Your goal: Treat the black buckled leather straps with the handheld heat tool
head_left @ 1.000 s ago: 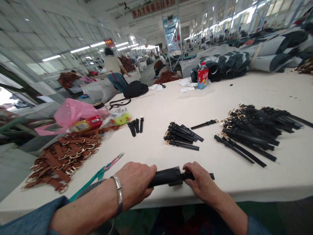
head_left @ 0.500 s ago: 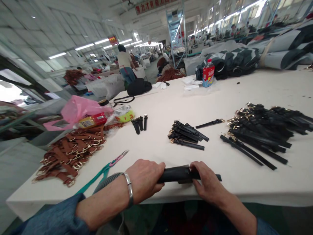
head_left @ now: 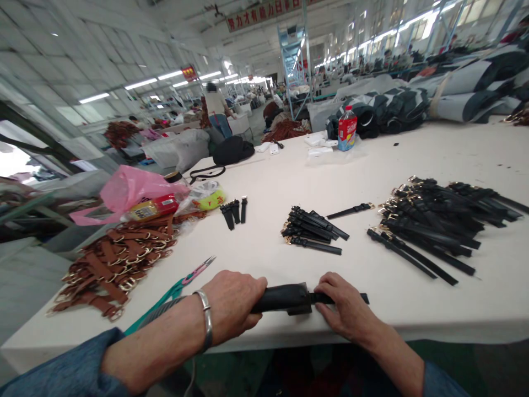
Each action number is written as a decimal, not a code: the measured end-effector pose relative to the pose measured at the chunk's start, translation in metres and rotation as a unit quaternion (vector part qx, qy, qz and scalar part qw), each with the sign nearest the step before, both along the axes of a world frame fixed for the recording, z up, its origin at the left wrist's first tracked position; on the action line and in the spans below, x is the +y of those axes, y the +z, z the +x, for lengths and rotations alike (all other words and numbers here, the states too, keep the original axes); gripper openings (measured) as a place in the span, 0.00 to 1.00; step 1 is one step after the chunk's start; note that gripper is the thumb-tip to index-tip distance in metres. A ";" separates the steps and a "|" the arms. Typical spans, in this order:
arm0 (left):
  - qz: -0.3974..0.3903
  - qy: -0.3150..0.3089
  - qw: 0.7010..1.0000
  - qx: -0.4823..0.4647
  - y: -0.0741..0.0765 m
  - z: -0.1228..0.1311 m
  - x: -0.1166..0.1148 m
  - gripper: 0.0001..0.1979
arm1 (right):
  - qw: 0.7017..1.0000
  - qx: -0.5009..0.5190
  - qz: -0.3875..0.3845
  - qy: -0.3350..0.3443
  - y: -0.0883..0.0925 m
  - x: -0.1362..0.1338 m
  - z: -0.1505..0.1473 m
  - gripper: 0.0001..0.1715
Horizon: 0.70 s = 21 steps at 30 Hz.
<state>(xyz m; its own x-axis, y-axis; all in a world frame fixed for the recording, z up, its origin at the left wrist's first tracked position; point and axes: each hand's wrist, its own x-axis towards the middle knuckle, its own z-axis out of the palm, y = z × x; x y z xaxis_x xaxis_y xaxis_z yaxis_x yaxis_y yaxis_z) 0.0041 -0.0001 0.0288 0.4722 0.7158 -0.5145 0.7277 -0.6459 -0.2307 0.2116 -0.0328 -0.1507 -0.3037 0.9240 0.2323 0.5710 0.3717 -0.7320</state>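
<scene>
My left hand [head_left: 233, 306] is closed around a black, tube-shaped tool [head_left: 281, 298] with a broad, squared end, held over the table's front edge. A grey ribbed hose or cable [head_left: 165, 311] runs beneath my left forearm; where it joins is hidden. Between thumb and fingers, my right hand [head_left: 345, 303] pinches a narrow black strap [head_left: 363, 298]. One end of this strap meets the tool's squared end, and the other sticks out past my right hand. Whether the strap goes inside the tool cannot be made out.
Black buckled straps lie in a small pile [head_left: 314, 227] and a large pile [head_left: 433, 220]. Brown straps [head_left: 107, 259] with gold rings heap at left, near thread snips [head_left: 200, 270] on a teal band. A red-labelled bottle [head_left: 347, 129] stands farther back. Another person [head_left: 218, 110] stands beyond the table.
My left hand and the tool have shifted left, a little more than my right hand. More of the strap now shows between the tool's end and my right fingers. The view has turned slightly.
</scene>
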 end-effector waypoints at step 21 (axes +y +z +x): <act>0.014 -0.050 0.999 -0.019 -0.002 0.022 -0.007 0.09 | 0.999 0.028 0.013 -0.042 -0.007 0.000 0.004 0.11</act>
<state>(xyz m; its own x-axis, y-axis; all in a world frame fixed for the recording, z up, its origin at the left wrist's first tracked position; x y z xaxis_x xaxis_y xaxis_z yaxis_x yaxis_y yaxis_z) 0.0263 -0.0070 0.0269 0.5599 0.6782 -0.4760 0.6690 -0.7090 -0.2233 0.2153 -0.0327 -0.1580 -0.2120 0.9388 0.2715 0.5594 0.3443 -0.7540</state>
